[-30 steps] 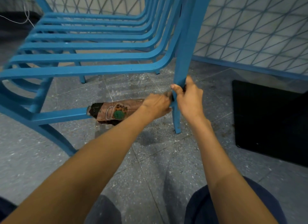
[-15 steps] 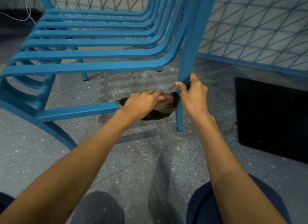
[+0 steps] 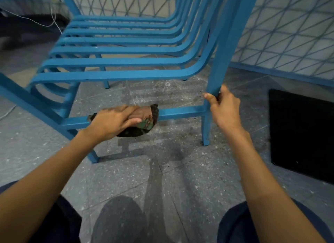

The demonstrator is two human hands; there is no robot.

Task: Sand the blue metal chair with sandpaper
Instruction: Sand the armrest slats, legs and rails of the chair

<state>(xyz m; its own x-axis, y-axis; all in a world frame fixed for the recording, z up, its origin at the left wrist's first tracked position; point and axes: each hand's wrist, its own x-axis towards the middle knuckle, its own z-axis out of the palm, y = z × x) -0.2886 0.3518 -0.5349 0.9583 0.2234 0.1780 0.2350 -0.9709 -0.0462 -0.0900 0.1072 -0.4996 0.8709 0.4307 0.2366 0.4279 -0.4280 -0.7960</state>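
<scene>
Two hands: left hand (image 3: 112,123) grips one sandpaper (image 3: 147,118), right hand (image 3: 224,110) grips one chair leg (image 3: 217,69)

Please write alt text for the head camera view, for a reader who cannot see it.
A person's left hand grips sandpaper folded over the low crossbar of a blue metal chair, while the right hand holds its upright leg. The chair stands on a grey floor, a black mat at right.

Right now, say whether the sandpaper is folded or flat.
Folded: the sandpaper curls over the chair's lower crossbar and droops beneath it, under the left hand.
</scene>
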